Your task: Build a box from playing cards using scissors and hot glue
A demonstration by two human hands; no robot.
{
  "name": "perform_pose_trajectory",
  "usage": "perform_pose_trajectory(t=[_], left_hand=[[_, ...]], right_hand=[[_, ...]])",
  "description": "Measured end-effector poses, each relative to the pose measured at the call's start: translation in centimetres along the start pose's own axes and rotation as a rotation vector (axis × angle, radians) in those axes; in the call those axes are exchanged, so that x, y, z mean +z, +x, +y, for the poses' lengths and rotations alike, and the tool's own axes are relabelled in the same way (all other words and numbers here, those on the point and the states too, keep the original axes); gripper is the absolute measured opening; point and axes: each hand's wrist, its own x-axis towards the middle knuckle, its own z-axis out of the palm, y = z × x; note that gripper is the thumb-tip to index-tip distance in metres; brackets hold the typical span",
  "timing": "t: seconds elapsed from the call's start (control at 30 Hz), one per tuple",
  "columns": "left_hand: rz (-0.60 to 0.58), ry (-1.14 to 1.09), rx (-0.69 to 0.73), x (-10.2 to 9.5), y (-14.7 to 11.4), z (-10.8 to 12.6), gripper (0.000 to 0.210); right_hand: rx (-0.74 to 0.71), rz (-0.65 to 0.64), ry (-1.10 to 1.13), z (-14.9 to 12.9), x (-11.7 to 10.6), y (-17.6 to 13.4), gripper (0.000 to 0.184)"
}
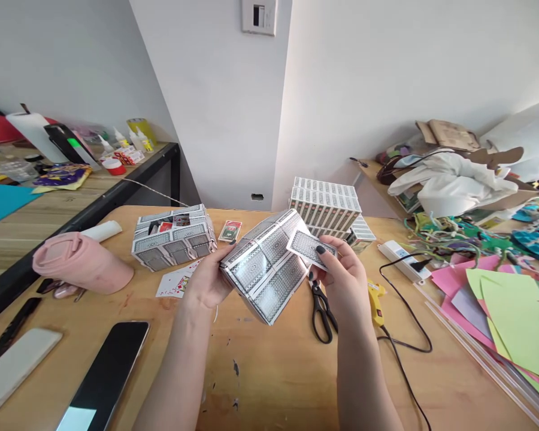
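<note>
My left hand point(210, 276) grips the left end of a box built from playing cards point(269, 266), grey patterned backs outward, held tilted above the table. Between the thumb and fingers of my right hand point(339, 263) is a single playing card point(309, 246), its patterned back showing, close against the box's right side. Behind my left hand stands a second card-built box point(173, 239), open on top with small items inside. Loose playing cards point(175, 282) lie face up near my left wrist. Black-handled scissors point(322, 314) rest beside my right forearm.
Stacked card packs point(326, 203) stand at the back, with one card pack point(230, 231) left of them. A yellow glue gun point(376, 302) and its cord lie right, near a power strip point(404, 261) and coloured paper point(512, 317). A pink roll point(83, 262) and a phone point(108, 374) occupy the left.
</note>
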Motion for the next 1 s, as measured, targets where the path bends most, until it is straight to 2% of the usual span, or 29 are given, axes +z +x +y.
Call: perform_pose_trajectory(t=[0.1,0.17,0.27,0.33,0.4,0.47,0.53,0.6,0.7,0.77,0.83,0.9,1.0], left_hand=[[-0.013,0.011,-0.035,0.1,-0.2,0.0,0.022],[-0.014,0.027,-0.007,-0.1,-0.2,-0.2,0.02],[-0.074,0.103,0.164,-0.8,0.0,-0.4,0.013],[-0.13,0.185,0.284,-1.2,0.1,-0.3,0.018],[-0.153,0.25,0.353,-1.6,0.0,-0.2,0.025],[-0.147,0.28,0.387,-1.8,-0.1,0.1,0.028],[-0.14,0.297,0.401,-1.9,-0.2,0.2,0.03],[-0.141,0.318,0.405,-2.0,-0.3,0.3,0.03],[-0.146,0.344,0.409,-1.9,-0.4,0.3,0.028],[-0.14,0.337,0.412,-1.8,-0.4,0.2,0.029],[-0.133,0.298,0.393,-1.7,-0.4,0.2,0.029],[-0.122,0.23,0.349,-1.7,-0.3,0.3,0.027],[-0.093,0.133,0.247,-1.7,-0.1,0.4,0.014]], right_hand=[[-0.056,0.041,-0.058,-0.1,-0.2,0.0,0.029],[-0.12,0.106,-0.14,0.0,-0.7,0.2,0.031],[-0.21,0.289,-0.42,0.6,-2.2,1.4,0.038],[-0.156,0.337,-0.677,1.5,-3.4,2.6,0.039],[0.011,0.18,-0.812,2.8,-4.1,3.6,0.037],[0.141,-0.051,-0.867,4.3,-4.3,4.3,0.034],[0.187,-0.291,-0.848,5.6,-4.0,4.4,0.027],[0.188,-0.419,-0.816,6.6,-3.6,4.1,0.023],[0.148,-0.474,-0.788,7.0,-3.1,3.8,0.031],[0.101,-0.469,-0.765,6.6,-3.1,3.8,0.043],[0.05,-0.432,-0.751,5.9,-3.2,3.8,0.047],[0.034,-0.373,-0.755,5.2,-3.2,3.8,0.037],[0.092,-0.334,-0.719,4.7,-3.2,3.7,0.015]])
